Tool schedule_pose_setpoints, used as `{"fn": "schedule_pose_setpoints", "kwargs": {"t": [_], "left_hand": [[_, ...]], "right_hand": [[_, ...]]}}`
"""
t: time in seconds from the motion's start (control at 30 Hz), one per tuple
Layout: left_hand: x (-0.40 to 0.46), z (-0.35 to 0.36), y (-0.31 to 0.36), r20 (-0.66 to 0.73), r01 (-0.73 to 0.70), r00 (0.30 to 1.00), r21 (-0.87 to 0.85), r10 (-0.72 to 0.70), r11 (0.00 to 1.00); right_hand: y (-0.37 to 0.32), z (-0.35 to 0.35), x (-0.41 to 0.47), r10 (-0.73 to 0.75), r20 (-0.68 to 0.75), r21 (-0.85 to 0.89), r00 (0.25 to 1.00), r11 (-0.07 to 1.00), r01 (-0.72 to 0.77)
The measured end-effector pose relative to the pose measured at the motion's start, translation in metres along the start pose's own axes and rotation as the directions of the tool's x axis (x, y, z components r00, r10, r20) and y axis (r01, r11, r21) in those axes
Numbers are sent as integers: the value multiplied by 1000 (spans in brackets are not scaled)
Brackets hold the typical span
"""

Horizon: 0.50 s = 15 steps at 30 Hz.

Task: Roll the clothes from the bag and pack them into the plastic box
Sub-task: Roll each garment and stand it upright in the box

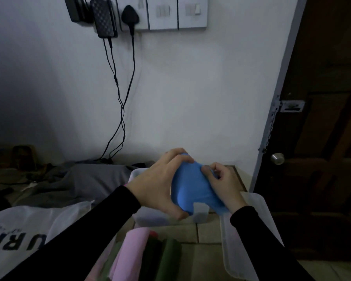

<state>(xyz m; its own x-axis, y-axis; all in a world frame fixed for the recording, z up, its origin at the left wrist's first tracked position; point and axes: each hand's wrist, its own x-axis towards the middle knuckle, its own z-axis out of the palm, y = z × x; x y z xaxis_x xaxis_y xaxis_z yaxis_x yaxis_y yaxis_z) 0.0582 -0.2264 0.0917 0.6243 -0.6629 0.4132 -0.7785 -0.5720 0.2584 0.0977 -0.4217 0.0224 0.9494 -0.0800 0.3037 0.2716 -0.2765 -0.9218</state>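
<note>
A blue garment (190, 187), bunched into a thick roll, is held up above the floor between both hands. My left hand (160, 185) wraps its left side, fingers over the top and thumb underneath. My right hand (223, 183) pinches the upper right end. Below them sits a clear plastic box (148, 220), partly hidden by my arms. Rolled clothes lie in front of it: a pink roll (130, 252) and a dark green roll (168, 256). A white bag (28, 236) with dark lettering lies at the lower left.
A clear plastic lid (249, 240) lies on the tiled floor to the right. Grey bedding (79, 183) is heaped at the left. Chargers and cables (120, 98) hang down the white wall. A dark wooden door (322, 138) with a round knob stands at the right.
</note>
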Motion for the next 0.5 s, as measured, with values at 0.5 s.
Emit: {"fn": "schedule_pose_setpoints", "kwargs": {"t": [0.5], "left_hand": [[6,-34,-12,-124,1,992,128,15,992]], "right_hand": [[-101,59,-40,-159,28,-65,987,985,161]]}}
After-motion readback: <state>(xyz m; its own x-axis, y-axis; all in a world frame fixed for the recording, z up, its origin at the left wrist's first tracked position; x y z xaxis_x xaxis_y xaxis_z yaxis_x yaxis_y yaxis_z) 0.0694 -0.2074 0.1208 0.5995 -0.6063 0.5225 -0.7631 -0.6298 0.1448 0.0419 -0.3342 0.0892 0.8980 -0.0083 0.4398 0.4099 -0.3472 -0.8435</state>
